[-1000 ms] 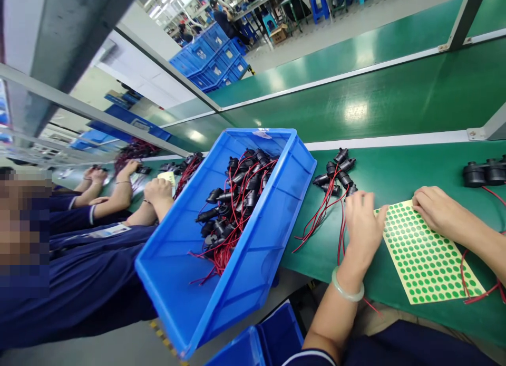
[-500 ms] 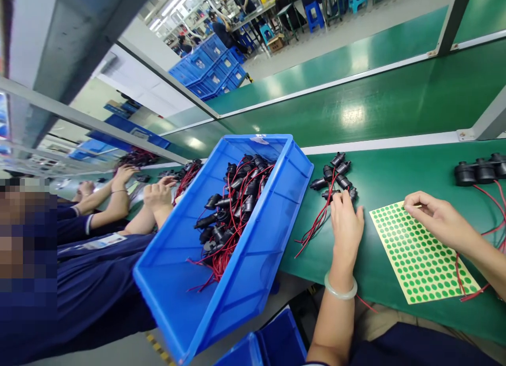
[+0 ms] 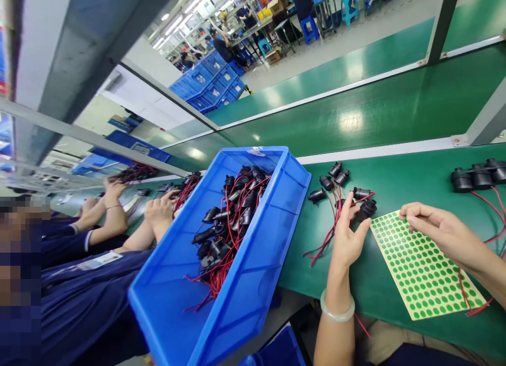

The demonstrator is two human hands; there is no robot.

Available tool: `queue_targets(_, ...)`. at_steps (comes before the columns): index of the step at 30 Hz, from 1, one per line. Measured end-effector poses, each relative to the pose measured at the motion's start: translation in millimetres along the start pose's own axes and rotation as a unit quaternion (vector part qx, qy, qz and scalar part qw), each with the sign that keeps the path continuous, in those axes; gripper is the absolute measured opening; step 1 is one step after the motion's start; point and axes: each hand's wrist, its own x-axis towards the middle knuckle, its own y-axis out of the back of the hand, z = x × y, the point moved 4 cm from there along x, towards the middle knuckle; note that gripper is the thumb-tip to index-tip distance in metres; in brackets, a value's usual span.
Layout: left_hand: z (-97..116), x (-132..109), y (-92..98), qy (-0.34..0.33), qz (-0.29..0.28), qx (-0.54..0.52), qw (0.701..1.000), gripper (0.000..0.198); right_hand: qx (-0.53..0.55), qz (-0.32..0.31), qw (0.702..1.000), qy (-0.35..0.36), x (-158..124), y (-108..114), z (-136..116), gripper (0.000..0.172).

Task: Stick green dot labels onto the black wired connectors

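Observation:
My left hand [image 3: 348, 237] is over the green bench with thumb and fingers apart. Between thumb and fingertips sits a black cylindrical part [image 3: 367, 210], which does not look gripped. Beyond lie several similar black parts [image 3: 326, 183] with red and black wires. My right hand [image 3: 440, 226] is at the top corner of a pale yellow sheet of green round stickers [image 3: 427, 271], thumb and forefinger pinched together. Whatever those fingertips hold is hidden or too small to name.
A large blue crate [image 3: 272, 260], partly filled with wired black parts, stands tilted left of my hands. Several black parts [image 3: 480, 177] stand in a row at the far right. Co-workers' hands [image 3: 158, 213] work beyond the crate. A metal frame post [image 3: 484, 115] rises behind the bench.
My left hand has opened, its thumb swinging away from the fingers, and the black part beside it has shifted right. My right hand stays at the sheet's corner. The view has moved slightly.

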Motion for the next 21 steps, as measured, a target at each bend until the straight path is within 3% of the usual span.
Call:
queue_targets(5,8.6,-5.9,-15.1,0.003,-0.134,-0.119,0.984,0.061,0.046,0.013,0.999,-0.026,-4.5,-2.2,-1.9,0.040)
queue_targets(10,7.5,-11.1,-28.7,0.034,-0.213,-0.164,0.963,0.058,0.023,-0.013,1.000,-0.012,-5.5,-8.1,-7.0,0.038)
queue_targets(21,14.2,-10.4,-36.4,0.061,-0.189,-0.114,0.973,0.035,-0.047,-0.018,0.999,0.021,-8.0,-16.4,1.3,0.033)
